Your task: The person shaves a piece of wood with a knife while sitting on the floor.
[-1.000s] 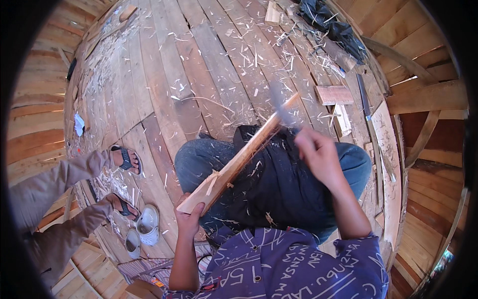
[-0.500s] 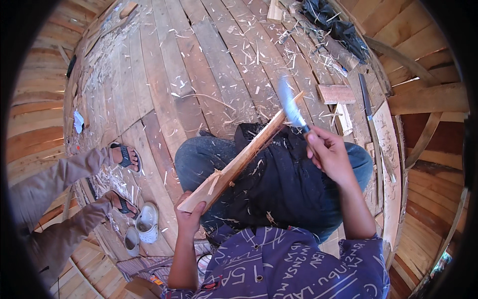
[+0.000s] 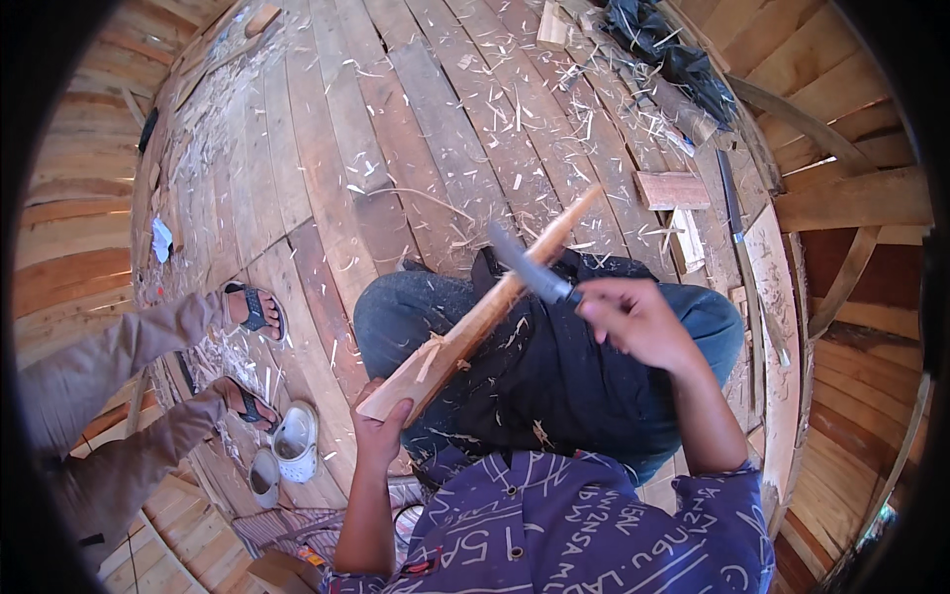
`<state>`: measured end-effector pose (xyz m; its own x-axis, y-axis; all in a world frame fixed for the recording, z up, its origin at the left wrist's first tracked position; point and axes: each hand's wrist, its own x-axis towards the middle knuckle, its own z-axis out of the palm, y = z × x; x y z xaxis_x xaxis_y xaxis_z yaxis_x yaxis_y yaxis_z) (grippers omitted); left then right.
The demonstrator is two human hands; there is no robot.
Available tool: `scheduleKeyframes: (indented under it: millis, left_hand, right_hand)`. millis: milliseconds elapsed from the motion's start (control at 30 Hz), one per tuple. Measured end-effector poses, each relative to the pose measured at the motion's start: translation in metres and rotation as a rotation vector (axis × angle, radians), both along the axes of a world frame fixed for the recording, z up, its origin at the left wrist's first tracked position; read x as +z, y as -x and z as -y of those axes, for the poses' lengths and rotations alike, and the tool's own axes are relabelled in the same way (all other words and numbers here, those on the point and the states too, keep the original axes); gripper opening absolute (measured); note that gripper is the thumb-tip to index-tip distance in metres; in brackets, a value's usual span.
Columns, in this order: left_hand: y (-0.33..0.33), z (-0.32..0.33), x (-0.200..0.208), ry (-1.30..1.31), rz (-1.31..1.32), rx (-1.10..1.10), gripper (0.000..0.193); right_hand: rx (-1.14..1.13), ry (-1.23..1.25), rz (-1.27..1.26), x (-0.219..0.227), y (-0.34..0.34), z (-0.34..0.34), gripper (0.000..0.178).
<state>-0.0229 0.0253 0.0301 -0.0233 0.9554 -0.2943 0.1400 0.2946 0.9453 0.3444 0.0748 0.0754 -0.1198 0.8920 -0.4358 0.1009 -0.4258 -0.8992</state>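
Observation:
My left hand (image 3: 381,421) grips the wide lower end of a long pale piece of wood (image 3: 457,344), thumb on its near edge. The wood slants up and to the right across my lap and narrows to a point. A curled sliver is still attached partway along it. In my right hand (image 3: 633,319) is a knife (image 3: 535,274) with a broad curved blade and a dark handle. Its blade lies across the upper part of the wood, pointing to the upper left. A dark cloth (image 3: 534,381) dotted with shavings covers my lap beneath the wood.
Shavings are scattered over the plank floor (image 3: 435,129). At left stand another person's sandalled feet (image 3: 255,311), near pale clogs (image 3: 295,443). To the right lie a short board (image 3: 673,190), a long dark blade-like tool (image 3: 729,198) and a long plank (image 3: 777,327). Black plastic (image 3: 663,54) lies farther back.
My right hand has turned the knife leftward and brought it lower, so the blade now crosses the wood farther from its tip. My left hand and the wood stay nearly in place.

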Motion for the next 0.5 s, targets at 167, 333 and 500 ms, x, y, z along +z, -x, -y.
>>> scheduleKeyframes:
  millis: [167,333,500]
  left_hand:
    - [-0.006,-0.004,0.002,0.005,0.008,0.013,0.025]
    - [-0.002,-0.002,0.002,-0.036,0.000,-0.007,0.025]
    - [-0.006,-0.003,-0.001,0.012,0.016,0.058,0.025]
  right_hand:
    - [-0.007,-0.060,-0.048,-0.017,0.005,0.008,0.021]
    - [-0.150,0.081,-0.054,-0.006,-0.005,-0.002,0.029]
    - [0.013,-0.024,-0.048,-0.021,0.013,0.017,0.031]
